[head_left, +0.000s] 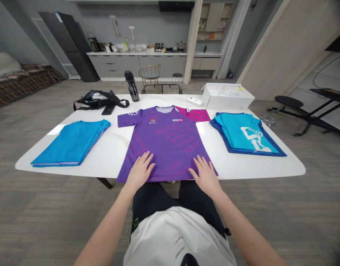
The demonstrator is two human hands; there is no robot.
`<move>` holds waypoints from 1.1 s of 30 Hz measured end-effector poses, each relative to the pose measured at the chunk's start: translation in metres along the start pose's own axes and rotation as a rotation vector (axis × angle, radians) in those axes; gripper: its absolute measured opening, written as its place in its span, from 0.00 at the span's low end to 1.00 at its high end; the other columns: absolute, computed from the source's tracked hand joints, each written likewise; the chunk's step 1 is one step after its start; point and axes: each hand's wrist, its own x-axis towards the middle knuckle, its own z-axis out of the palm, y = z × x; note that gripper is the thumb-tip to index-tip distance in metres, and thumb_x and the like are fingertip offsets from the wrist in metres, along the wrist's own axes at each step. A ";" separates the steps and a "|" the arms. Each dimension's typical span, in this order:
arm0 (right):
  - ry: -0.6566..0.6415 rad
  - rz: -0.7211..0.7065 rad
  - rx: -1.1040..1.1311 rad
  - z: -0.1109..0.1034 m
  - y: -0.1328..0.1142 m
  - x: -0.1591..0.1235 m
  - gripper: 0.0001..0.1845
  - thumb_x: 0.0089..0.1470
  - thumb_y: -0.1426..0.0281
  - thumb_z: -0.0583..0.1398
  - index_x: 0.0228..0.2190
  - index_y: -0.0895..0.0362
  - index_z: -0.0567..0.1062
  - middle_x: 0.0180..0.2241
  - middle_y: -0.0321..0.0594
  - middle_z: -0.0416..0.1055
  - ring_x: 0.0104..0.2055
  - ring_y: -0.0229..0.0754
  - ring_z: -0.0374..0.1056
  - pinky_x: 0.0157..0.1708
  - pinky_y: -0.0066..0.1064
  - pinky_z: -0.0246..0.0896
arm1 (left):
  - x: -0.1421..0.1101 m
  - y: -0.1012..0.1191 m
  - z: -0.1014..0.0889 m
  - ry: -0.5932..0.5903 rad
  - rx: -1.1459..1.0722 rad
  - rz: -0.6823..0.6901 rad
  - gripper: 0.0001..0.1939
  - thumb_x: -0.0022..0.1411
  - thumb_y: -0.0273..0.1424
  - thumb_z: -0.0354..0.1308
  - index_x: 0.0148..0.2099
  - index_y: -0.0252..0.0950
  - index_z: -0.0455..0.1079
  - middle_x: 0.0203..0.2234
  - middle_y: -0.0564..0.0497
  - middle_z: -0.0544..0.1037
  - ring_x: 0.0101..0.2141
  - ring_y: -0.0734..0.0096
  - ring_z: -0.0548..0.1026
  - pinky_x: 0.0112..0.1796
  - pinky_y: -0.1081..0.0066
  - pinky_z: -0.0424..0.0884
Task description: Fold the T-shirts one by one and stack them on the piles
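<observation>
Purple short-sleeved sports jersey [170, 144]: lies flat, front up, at the middle of the near side of a white round-cornered table [280, 168], directly before the person.

Long axis: runs straight out from the person, with the collar on the far side and the hem at the table's near edge; the sleeves point sideways.

Left hand [139, 171]: rests palm down on the jersey's lower left area, just above the hem and nearer the jersey's left side seam.

Right hand [205, 177]: rests palm down on the lower right area, just beside the right side seam; neither hand is clearly nearer the collar.

Grip: both hands are open and flat, fingers spread, pressing on the fabric without pinching it; neither holds anything.

Jersey look: darker angular chevrons run across the purple, with small logos on the chest. A magenta patterned panel lies at the far right shoulder; whether it is part of the sleeve, I cannot tell.

Beside the jersey: a folded bright blue shirt [71, 144] lies to the left, and a stack of folded turquoise-and-navy garments with a white print [246, 135] lies to the right, both well apart from the hands.

Far side of table: a black water bottle [131, 85], a black sling bag [96, 99], a black phone [108, 109], a small white device [194, 101] and an open white cardboard box [228, 96].
</observation>
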 end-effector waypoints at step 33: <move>-0.031 0.028 0.005 0.027 0.020 0.127 0.42 0.67 0.47 0.39 0.69 0.63 0.52 0.71 0.51 0.46 0.73 0.53 0.40 0.70 0.53 0.31 | 0.076 -0.057 0.024 -0.055 0.133 -0.145 0.33 0.72 0.51 0.40 0.73 0.44 0.51 0.70 0.47 0.53 0.70 0.53 0.50 0.67 0.46 0.47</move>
